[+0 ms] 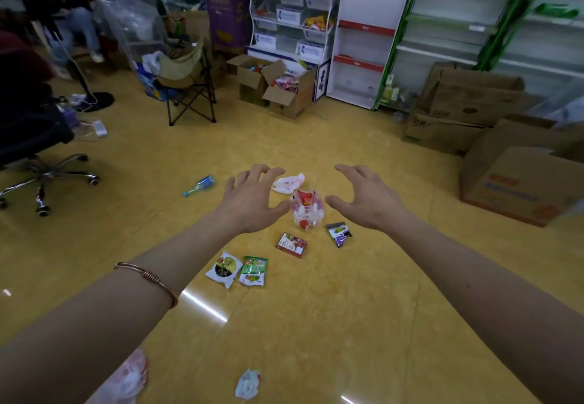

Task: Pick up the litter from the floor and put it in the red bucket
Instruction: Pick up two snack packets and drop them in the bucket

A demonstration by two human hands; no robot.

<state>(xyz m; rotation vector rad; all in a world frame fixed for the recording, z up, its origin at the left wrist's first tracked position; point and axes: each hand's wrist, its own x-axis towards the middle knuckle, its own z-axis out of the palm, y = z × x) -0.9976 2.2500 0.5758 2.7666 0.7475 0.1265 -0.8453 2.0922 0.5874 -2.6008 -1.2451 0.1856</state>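
Looks barely begun: plenty of litter scattered over the yellow floor [347, 308], none of it in hand. Reaches forward with the left hand [249, 201] and the right hand [368, 201], both palm-down, fingers spread and lightly bent, gripping nothing, flanking from above a crumpled red-and-white wrapper [306, 210]; cannot tell whether touching it or merely hovering. Finds just beyond that a crumpled white wrapper [289, 182], partly behind the left fingers, and off to the left a blue bottle [199, 186] on its side. Counts nearer in a small red box [291, 245], a purple packet [338, 233], and a white-and-black packet [224, 269] just beside a green packet [252, 271]. Spots near the bottom edge a crumpled white scrap [248, 384] and a pale plastic wad [129, 378], half hidden by the left forearm. Leaves all of it to gather, judging by this. Shows no red bucket anywhere, so cannot judge its place or contents. Blurs toward the edges, around the cardboard boxes [505, 182] at right; cannot read any print on the packets.
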